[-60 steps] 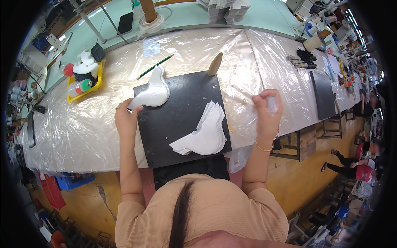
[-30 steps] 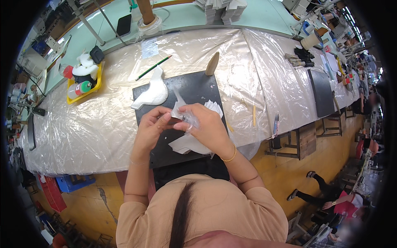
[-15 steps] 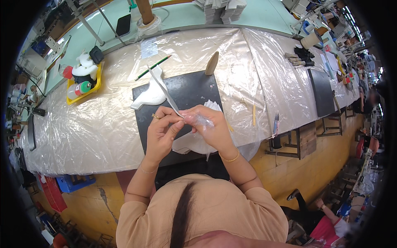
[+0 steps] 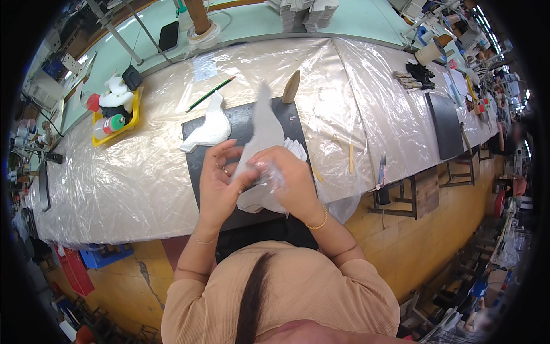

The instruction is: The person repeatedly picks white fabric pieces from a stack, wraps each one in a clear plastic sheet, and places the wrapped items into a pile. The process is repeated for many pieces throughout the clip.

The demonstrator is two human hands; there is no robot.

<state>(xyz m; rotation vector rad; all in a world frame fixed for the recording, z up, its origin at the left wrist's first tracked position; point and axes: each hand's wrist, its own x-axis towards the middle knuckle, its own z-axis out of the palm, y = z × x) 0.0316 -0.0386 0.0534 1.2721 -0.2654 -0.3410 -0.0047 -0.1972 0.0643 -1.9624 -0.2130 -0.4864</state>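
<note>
A flat, pale grey-white curved cut-out (image 4: pixel 264 123) stands up between my two hands, its broad face turned toward me. My left hand (image 4: pixel 217 180) grips its lower left edge between thumb and fingers. On the other side, my right hand (image 4: pixel 292 180) pinches the lower part; clear crumpled film (image 4: pixel 274 179) hangs at its fingers. Beneath lies a black board (image 4: pixel 240 117). A stack of similar white cut-outs (image 4: pixel 212 129) rests on the board's left part. More white pieces (image 4: pixel 252 199) lie under my hands, partly hidden.
A wooden tool (image 4: pixel 291 87) stands at the board's far right corner. Beyond the stack lies a green pencil (image 4: pixel 211 94). A yellow tray (image 4: pixel 136 117) with bottles is at left. White strips (image 4: pixel 296 149) and a yellow stick (image 4: pixel 351 159) lie to the right on the plastic-covered table (image 4: pixel 143 189).
The cut-out has turned from edge-on to broad face and swung to the right. My left hand's fingers have spread along its edge.
</note>
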